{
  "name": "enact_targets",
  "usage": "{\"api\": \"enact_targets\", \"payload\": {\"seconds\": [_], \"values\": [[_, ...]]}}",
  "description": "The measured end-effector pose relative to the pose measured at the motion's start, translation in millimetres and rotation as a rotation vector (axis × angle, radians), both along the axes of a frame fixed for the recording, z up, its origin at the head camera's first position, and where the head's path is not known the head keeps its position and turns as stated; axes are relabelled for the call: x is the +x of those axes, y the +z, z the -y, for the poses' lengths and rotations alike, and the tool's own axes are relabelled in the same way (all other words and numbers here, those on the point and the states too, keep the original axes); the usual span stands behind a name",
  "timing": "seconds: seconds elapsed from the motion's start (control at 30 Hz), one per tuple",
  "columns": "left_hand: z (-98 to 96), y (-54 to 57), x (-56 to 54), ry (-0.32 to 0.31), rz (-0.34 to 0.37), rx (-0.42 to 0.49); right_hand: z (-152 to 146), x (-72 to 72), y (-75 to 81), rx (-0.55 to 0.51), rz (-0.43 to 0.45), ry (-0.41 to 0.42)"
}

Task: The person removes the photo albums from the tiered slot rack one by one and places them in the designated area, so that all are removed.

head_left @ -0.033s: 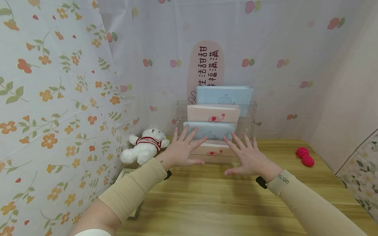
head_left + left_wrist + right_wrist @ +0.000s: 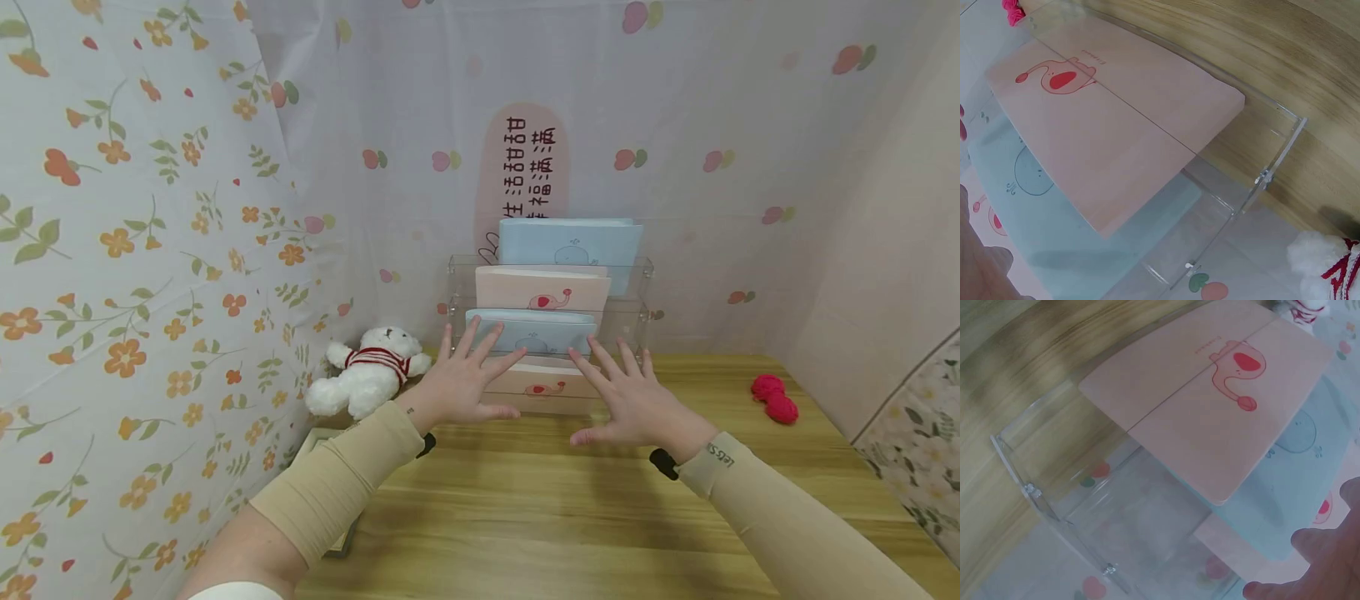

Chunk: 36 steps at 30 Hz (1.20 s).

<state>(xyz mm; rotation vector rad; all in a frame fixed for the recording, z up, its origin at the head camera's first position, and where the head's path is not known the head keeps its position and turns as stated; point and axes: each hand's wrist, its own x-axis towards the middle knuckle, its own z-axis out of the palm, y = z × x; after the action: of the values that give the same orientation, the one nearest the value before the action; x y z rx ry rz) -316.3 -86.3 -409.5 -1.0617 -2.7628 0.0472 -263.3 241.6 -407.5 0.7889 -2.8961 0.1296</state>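
Note:
A clear tiered rack [image 2: 647, 287] stands at the back of the table. It holds thin booklet-like items in alternating colours: a front pink one [image 2: 506, 406] with a red elephant, a blue one [image 2: 517, 325] with a whale, another pink one [image 2: 498, 289], and a tall blue one [image 2: 525, 243] at the rear. My left hand [image 2: 461, 387] is spread before the rack's left part, holding nothing. Fingers apart, my right hand [image 2: 633, 408] hovers likewise before the right part, also holding nothing. Both wrist views show the front pink booklet [image 2: 1122, 119] leaning behind the clear panel.
Left of the rack lies a white teddy bear [image 2: 375, 371] in a striped top. A flat green-edged object [image 2: 341, 542] is partly hidden under the left forearm. Pink-red yarn balls [image 2: 776, 398] sit at the right on the wooden table [image 2: 525, 517]. Patterned cloth [image 2: 712, 100] hangs behind.

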Motion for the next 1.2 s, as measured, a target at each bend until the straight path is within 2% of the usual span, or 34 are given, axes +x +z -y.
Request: {"api": "enact_targets", "payload": {"seconds": [0.43,0.53,0.67,0.73,0.83,0.93,1.0,1.1,1.2], "values": [[-1.5,-1.4,1.7,-0.016,0.020,0.018,2.2,-5.8,-8.4,-0.019,-0.030,-0.014],[-1.1,-4.2,0.4,-0.017,0.006,0.025,2.2,-8.5,-11.6,-0.058,-0.040,-0.048],[-0.8,-10.7,-1.1,-0.019,0.005,0.091,1.5,-12.5,-17.6,-0.148,-0.046,-0.120],[-0.3,-17.2,-4.2,-0.010,-0.019,0.131,0.6,-14.7,-21.1,-0.189,-0.051,-0.156],[2.3,-30.3,-11.0,0.010,-0.093,0.252,-1.5,-18.4,-25.9,-0.239,-0.058,-0.200],[6.3,-46.8,-17.6,0.047,-0.175,0.444,-3.4,-22.4,-31.0,-0.272,-0.042,-0.233],[8.5,-58.2,-21.1,0.078,-0.198,0.579,-4.2,-24.8,-34.7,-0.295,-0.012,-0.255],[11.3,-76.8,-24.2,0.169,-0.163,0.753,-4.3,-28.7,-40.3,-0.330,0.037,-0.282],[13.9,-93.8,-26.4,0.283,-0.056,0.897,-4.3,-32.5,-45.1,-0.376,0.067,-0.293]]}}
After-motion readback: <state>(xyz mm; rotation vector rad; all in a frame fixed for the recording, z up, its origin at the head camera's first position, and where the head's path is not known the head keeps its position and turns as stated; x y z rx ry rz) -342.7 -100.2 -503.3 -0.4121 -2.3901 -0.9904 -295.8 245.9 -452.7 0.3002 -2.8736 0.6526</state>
